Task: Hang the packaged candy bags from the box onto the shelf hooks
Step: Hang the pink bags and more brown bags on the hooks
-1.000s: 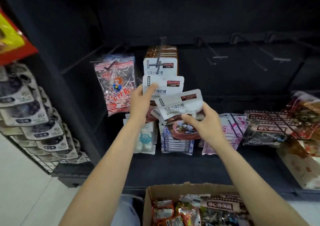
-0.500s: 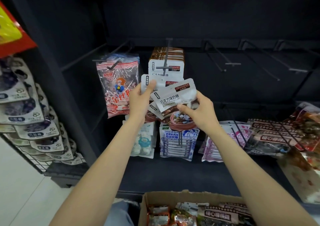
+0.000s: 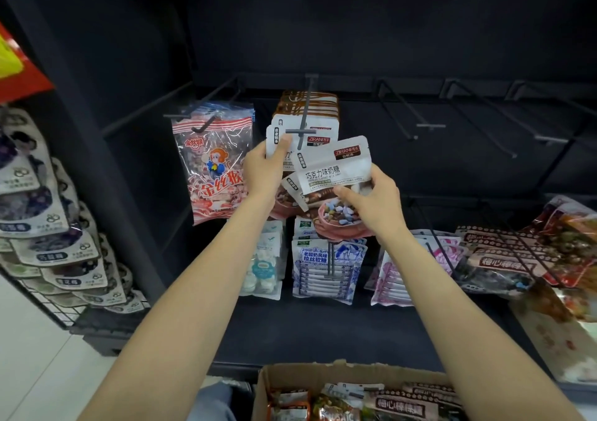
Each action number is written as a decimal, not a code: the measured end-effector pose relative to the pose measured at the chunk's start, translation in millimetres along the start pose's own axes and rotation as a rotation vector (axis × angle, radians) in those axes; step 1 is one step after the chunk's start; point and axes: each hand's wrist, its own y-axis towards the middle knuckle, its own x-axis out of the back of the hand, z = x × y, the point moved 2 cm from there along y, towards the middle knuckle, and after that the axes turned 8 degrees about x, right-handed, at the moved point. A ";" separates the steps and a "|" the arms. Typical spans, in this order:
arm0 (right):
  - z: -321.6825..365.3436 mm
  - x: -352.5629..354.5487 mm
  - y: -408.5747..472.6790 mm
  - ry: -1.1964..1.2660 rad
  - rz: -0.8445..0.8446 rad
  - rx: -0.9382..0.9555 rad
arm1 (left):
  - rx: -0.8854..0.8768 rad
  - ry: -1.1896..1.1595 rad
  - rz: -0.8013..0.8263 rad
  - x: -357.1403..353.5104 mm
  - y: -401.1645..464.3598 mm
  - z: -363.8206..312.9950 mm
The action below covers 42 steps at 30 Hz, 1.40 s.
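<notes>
My left hand (image 3: 263,170) pinches the top left corner of a white and brown chocolate milk candy bag (image 3: 278,136), held up against the tip of a grey shelf hook (image 3: 302,130). Several matching bags (image 3: 308,106) hang further back on that hook. My right hand (image 3: 374,201) grips a small fanned stack of the same candy bags (image 3: 332,172), tilted, just right of and below the hook tip. The open cardboard box (image 3: 290,375) with more packaged candy sits at the bottom edge.
A red and clear monkey candy bag (image 3: 214,165) hangs on the hook to the left. Bare hooks (image 3: 400,114) reach out to the right. Blue, white and pink bags (image 3: 319,265) hang on the lower row. Snack bags (image 3: 504,256) fill the right side, and a rack of pouches (image 3: 42,220) stands at left.
Both hands have risen with the bags towards the hook. The left hand's bag has gone from below the hook tip up to it, and the right hand's stack followed.
</notes>
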 end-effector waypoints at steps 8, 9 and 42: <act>-2.7 19.5 -32.5 0.166 -0.130 -0.041 | -0.088 0.052 -0.074 29.3 -43.2 7.1; -2.8 18.9 -36.8 0.204 -0.138 -0.045 | -0.139 -0.022 -0.128 37.4 -62.3 7.9; 0.9 -16.8 -29.0 -0.015 0.281 0.222 | -0.032 -0.150 -0.011 25.9 -41.0 11.9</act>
